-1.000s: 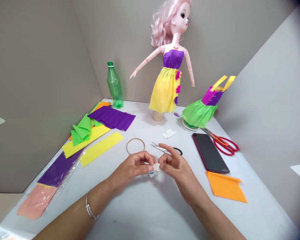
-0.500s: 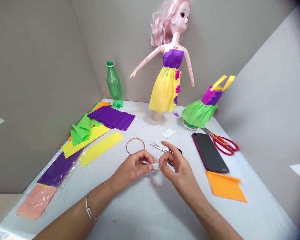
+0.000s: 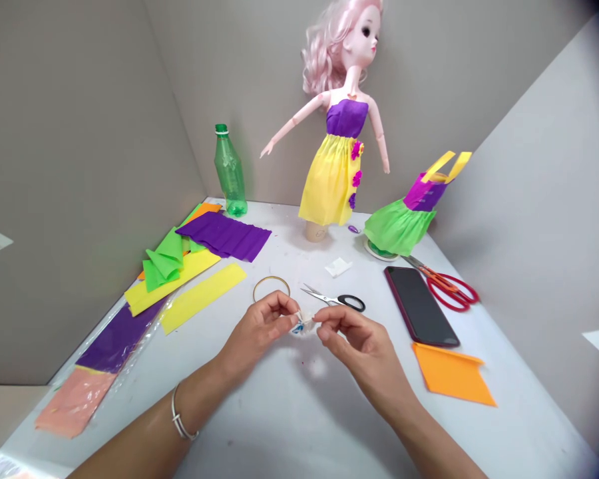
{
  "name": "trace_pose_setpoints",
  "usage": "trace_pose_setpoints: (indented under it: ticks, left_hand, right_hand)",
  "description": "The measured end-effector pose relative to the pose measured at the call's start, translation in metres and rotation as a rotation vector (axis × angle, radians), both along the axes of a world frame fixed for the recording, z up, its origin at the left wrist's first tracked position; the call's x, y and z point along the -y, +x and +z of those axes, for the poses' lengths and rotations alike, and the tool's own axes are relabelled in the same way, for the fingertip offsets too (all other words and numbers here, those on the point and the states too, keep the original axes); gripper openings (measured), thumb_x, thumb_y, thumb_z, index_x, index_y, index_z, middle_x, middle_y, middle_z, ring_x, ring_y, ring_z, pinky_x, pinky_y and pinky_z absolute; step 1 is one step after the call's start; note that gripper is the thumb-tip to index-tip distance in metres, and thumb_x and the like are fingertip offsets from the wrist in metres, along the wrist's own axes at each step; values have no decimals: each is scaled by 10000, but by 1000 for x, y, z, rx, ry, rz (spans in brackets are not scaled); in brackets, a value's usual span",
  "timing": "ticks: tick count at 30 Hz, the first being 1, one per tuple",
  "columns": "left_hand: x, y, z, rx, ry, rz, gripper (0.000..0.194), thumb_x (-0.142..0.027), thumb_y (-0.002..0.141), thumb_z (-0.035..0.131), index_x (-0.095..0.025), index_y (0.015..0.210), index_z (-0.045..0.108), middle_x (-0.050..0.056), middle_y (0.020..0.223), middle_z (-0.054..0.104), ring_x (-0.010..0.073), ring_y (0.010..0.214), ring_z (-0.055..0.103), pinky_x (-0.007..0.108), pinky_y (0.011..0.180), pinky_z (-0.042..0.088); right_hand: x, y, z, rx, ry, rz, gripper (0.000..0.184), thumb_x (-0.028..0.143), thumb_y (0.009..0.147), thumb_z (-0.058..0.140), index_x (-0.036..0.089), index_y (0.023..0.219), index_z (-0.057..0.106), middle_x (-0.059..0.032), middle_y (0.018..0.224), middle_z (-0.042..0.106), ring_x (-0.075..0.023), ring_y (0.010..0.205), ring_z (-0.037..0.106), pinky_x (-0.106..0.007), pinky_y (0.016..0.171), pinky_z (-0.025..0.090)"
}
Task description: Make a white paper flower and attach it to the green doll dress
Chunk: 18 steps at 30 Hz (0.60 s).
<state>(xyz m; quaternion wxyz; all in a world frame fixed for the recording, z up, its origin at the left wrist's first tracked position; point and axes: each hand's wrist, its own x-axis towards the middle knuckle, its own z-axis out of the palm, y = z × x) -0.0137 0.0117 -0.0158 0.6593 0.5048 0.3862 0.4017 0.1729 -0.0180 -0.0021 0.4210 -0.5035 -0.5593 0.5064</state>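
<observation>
Head cam: tiny paper pinch at the table

Left hand (image 3: 259, 330) and right hand (image 3: 364, 339) angle inward, forearms reaching up from the bottom of the view, fingertips pinched narrow on both sides of a small crinkled white paper piece (image 3: 304, 324), just below the black-handled steel scissors (image 3: 334, 299). Thin gold hoop (image 3: 271, 288) lies left of those scissors.

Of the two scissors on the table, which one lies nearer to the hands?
The small scissors with black loops; the red-handled pair lies beyond the phone.
</observation>
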Motion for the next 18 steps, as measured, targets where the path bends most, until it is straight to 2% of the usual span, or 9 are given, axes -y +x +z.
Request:
trace_pose_setpoints:
  ticks: [8, 18]
  left_hand:
    - [1, 0, 0, -12, 42, -4, 130, -282, 857, 641, -184, 869, 556, -7, 871, 553, 128, 814, 503, 243, 758, 393]
    - [3, 1, 4, -47, 81, -55, 121, -272, 858, 632, -189, 866, 545, -4, 888, 546, 129, 827, 510, 242, 772, 403]
  right_hand:
    - [0, -1, 2, 41, -24, 14, 133, 333, 864, 626, 210, 814, 638, 21, 745, 583, -137, 721, 504, -251, 665, 383]
    - [-1, -3, 3, 129, -31, 44, 131, 277, 881, 566, 205, 780, 606, 34, 712, 550, -132, 704, 485, -247, 669, 379]
